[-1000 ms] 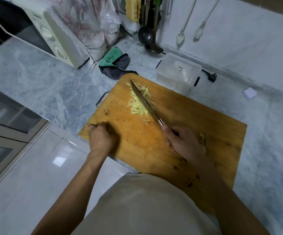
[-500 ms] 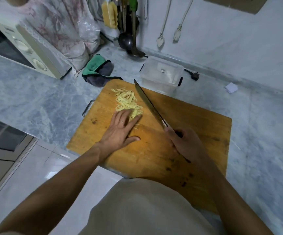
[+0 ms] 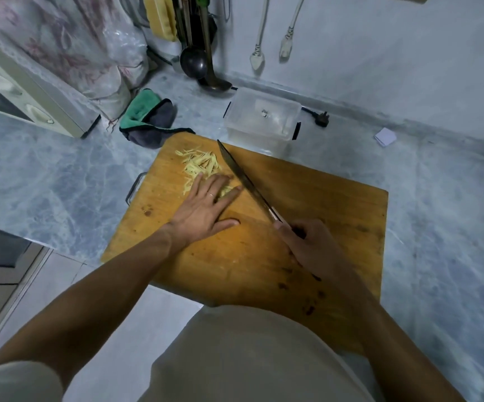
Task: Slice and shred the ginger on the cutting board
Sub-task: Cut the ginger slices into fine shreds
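The ginger shreds [image 3: 201,165] lie in a loose pile at the far left part of the wooden cutting board [image 3: 336,216], which rests on the grey marble desk [image 3: 46,175]. The left hand [image 3: 206,206] is the nearer one to the pile: its grip is spread, with the fingers straight and laid flat on the near end of the shreds, the thumb out to the side on the bare wood. The right hand [image 3: 310,245] has its grip wrapped around the handle of the kitchen knife [image 3: 245,179], near the middle of the board. The blade runs from that hand away and to the left, and it lies just beside the right edge of the pile, very close to the left fingertips; I cannot tell if it touches them. Most shreds point roughly along the same direction as the blade, so their long axis is nearly parallel to it. In my judgement, the next move depends on this: to cut the shreds finer, either the pile or the blade must turn so that the edge crosses them, and the straight fingers should curl back before the knife comes down, because now they are exposed to the edge.
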Motion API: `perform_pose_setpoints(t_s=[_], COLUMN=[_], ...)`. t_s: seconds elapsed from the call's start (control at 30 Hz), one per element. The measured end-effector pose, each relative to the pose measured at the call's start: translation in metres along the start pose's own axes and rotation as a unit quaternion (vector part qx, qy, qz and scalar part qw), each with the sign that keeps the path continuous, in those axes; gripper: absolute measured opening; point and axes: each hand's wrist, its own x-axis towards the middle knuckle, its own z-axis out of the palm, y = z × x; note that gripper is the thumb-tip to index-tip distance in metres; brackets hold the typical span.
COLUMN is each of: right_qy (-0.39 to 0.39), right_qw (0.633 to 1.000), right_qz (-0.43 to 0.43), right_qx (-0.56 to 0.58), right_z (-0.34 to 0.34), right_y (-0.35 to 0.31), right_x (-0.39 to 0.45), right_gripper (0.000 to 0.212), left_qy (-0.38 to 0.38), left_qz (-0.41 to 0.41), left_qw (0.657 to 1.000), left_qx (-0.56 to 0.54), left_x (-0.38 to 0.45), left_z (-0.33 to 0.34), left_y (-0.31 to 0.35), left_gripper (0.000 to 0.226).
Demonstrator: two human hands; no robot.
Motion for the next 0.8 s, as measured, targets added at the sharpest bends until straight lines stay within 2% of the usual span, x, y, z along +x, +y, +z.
perform_pose_setpoints(t_s=[0.13, 0.2, 0.27, 0.3, 0.4, 0.43, 0.47, 0.5, 0.57, 0.6, 0.67, 0.73, 0.8], right_qy=[-0.011, -0.024, -0.050, -0.070, -0.136, -0.160, -0.185, -0.213, -0.274, -0.304, -0.351, -0.367, -0.352], right_qw=[1.000, 1.000, 0.998, 0.997, 0.990, 0.987, 0.982, 0.976, 0.961, 0.951, 0.933, 0.921, 0.915], right_qz=[0.005, 0.008, 0.025, 0.032, 0.032, 0.033, 0.034, 0.032, 0.021, 0.016, 0.025, 0.024, -0.015], right_qx=[0.007, 0.015, 0.025, 0.031, 0.019, 0.009, -0.003, -0.018, -0.046, -0.055, -0.076, -0.126, -0.198], right_z=[0.000, 0.000, 0.001, 0.002, 0.004, 0.006, 0.007, 0.009, 0.013, 0.014, 0.015, 0.016, 0.015], right_y=[0.001, 0.001, -0.002, -0.005, -0.017, -0.021, -0.025, -0.028, -0.033, -0.033, -0.031, -0.025, -0.016], right_x=[0.002, 0.004, 0.008, 0.009, 0.013, 0.015, 0.017, 0.019, 0.023, 0.026, 0.032, 0.041, 0.052], right_gripper=[0.056, 0.057, 0.055, 0.054, 0.054, 0.055, 0.056, 0.057, 0.058, 0.059, 0.061, 0.058, 0.047], left_qy=[0.027, 0.083, 0.167, 0.212, 0.309, 0.313, 0.303, 0.284, 0.225, 0.202, 0.172, 0.143, 0.124], left_qz=[-0.122, -0.138, -0.190, -0.251, -0.462, -0.494, -0.500, -0.487, -0.440, -0.420, -0.409, -0.430, -0.444], left_qw=[0.991, 0.982, 0.950, 0.915, 0.751, 0.712, 0.693, 0.687, 0.707, 0.724, 0.752, 0.761, 0.759], left_qx=[-0.037, -0.096, -0.184, -0.234, -0.355, -0.388, -0.421, -0.459, -0.506, -0.508, -0.488, -0.465, -0.459], left_x=[-0.002, -0.011, -0.028, -0.038, -0.069, -0.079, -0.088, -0.097, -0.112, -0.119, -0.130, -0.138, -0.135], left_z=[-0.011, -0.018, -0.025, -0.026, -0.034, -0.038, -0.043, -0.047, -0.053, -0.053, -0.047, -0.038, -0.035], left_y=[-0.021, -0.020, -0.010, -0.005, 0.006, 0.008, 0.008, 0.008, 0.008, 0.008, 0.006, 0.002, -0.003], left_gripper=[0.065, 0.059, 0.048, 0.043, 0.038, 0.040, 0.042, 0.047, 0.054, 0.051, 0.032, 0.014, 0.020])
